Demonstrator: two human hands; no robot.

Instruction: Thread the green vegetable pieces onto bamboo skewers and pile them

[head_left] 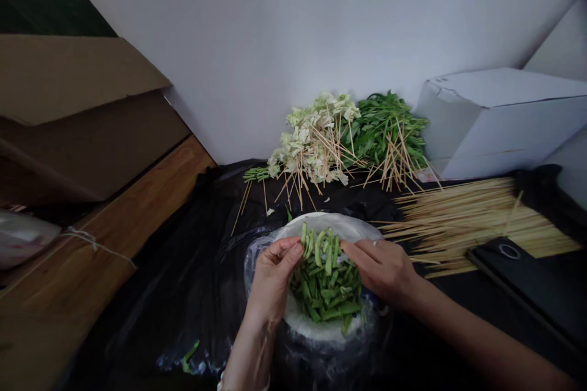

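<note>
Over a white bowl (pixel 321 217) lined with clear plastic, both hands work at a row of green bean pieces (pixel 329 253) lined up side by side. My left hand (pixel 275 269) pinches the row's left end between thumb and fingers. At the other end, my right hand (pixel 383 266) has its fingers closed, with a ring showing; any skewer through the beans is too small to make out. Below them, the bowl holds many cut green beans (pixel 321 299).
Behind the bowl lie skewered pale leaves (pixel 316 128), skewered dark greens (pixel 380 128) and a small skewered bean bundle (pixel 255 174). Loose bamboo skewers (pixel 468 223) and a black phone (pixel 523 281) are at right. A white box (pixel 513 110) and cardboard box (pixel 82 128) flank the black plastic sheet (pixel 192 275).
</note>
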